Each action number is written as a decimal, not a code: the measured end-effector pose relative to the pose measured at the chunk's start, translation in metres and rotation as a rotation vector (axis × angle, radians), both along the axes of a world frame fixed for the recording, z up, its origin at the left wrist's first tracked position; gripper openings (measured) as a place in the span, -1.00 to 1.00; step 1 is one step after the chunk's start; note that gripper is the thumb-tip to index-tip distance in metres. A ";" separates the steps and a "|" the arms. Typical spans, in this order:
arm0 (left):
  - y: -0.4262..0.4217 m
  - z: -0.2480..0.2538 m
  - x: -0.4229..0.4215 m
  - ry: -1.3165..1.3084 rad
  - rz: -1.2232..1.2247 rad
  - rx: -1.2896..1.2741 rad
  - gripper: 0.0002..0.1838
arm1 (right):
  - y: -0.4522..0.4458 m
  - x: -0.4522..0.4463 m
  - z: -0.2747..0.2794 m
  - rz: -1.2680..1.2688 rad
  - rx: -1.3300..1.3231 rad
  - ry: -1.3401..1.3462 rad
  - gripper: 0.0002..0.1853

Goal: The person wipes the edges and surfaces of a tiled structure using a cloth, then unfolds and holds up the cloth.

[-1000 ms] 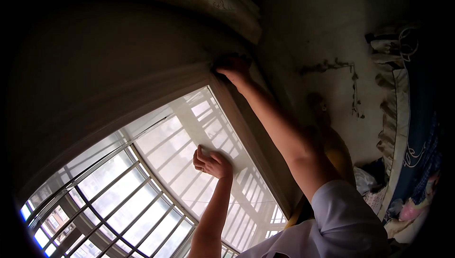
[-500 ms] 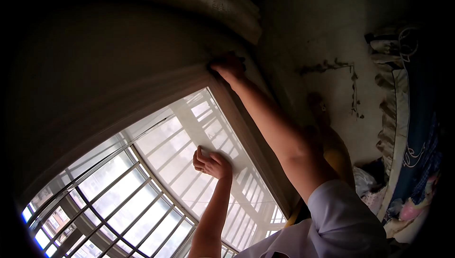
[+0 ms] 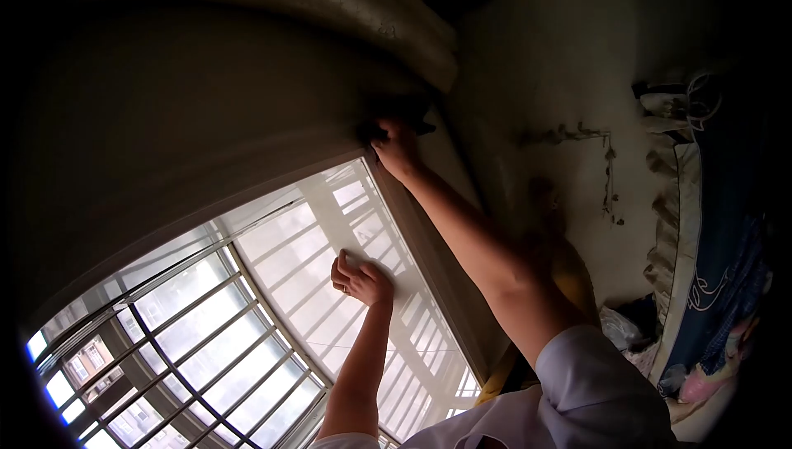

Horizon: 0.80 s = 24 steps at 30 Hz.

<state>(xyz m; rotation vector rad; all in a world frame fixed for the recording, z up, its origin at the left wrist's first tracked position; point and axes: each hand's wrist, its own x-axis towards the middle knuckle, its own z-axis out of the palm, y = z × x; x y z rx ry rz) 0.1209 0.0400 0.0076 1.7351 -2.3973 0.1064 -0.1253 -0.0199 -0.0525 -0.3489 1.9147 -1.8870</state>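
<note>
My left hand (image 3: 363, 281) rests on the glossy white windowsill (image 3: 330, 201), fingers bent and a little apart, a ring on one of them. It holds nothing that I can see. Up at the sill's inner corner, my right hand (image 3: 396, 150) is closed on a dark cloth (image 3: 401, 111), pressed against the edge of the frame (image 3: 429, 259). Deep shadow hides most of the cloth and the fingertips of that hand.
A barred window (image 3: 206, 342) lies at lower left, with buildings outside. A pale rolled fabric (image 3: 355, 3) crosses the top. At right, a bed cover with a ruffled edge (image 3: 664, 226) hangs beside a floor with a leafy pattern (image 3: 609, 168). A clear plastic bag (image 3: 623, 327) lies near it.
My right hand has shifted down toward the sill corner, and more of the dark cloth shows above it. The left hand stays on the sill, while the view has tilted slightly.
</note>
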 end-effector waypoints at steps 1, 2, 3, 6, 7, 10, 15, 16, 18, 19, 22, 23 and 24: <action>-0.001 0.000 0.000 -0.021 0.027 0.034 -0.47 | 0.004 -0.003 -0.005 0.068 0.095 -0.047 -0.71; -0.001 0.004 -0.002 -0.046 0.057 0.067 -0.49 | 0.009 -0.005 -0.002 0.072 0.088 -0.043 -0.71; -0.003 0.008 -0.005 -0.041 0.064 0.059 -0.49 | 0.014 -0.007 0.001 0.108 0.109 -0.120 -0.73; -0.011 0.022 -0.024 -0.013 0.189 0.269 -0.50 | 0.020 -0.002 0.000 0.112 0.075 -0.169 -0.79; -0.011 0.021 -0.042 0.101 0.133 0.236 -0.49 | 0.023 -0.003 0.000 0.146 0.048 -0.231 -0.78; 0.005 -0.001 -0.108 0.060 0.054 0.046 -0.43 | 0.018 0.007 -0.006 0.105 0.016 -0.221 -0.81; 0.008 -0.001 -0.113 -0.002 0.112 0.105 -0.38 | 0.020 0.016 0.035 0.042 -0.195 -0.266 -0.78; 0.007 -0.003 -0.114 -0.003 0.111 0.106 -0.38 | 0.019 0.016 0.044 0.019 -0.233 -0.252 -0.78; 0.009 -0.001 -0.115 0.005 0.122 0.118 -0.37 | 0.018 0.020 0.042 0.006 -0.260 -0.249 -0.80; 0.010 0.001 -0.116 0.006 0.129 0.124 -0.37 | 0.020 0.016 0.038 0.020 -0.195 -0.213 -0.81; 0.009 -0.003 -0.112 -0.028 0.113 0.076 -0.36 | 0.022 0.006 0.007 0.031 -0.035 -0.186 -0.85; 0.007 -0.004 -0.113 -0.028 0.111 0.074 -0.36 | 0.022 0.003 0.005 0.047 0.019 -0.158 -0.84; 0.007 -0.005 -0.112 -0.021 0.103 0.075 -0.36 | 0.023 0.002 0.005 0.065 0.071 -0.133 -0.83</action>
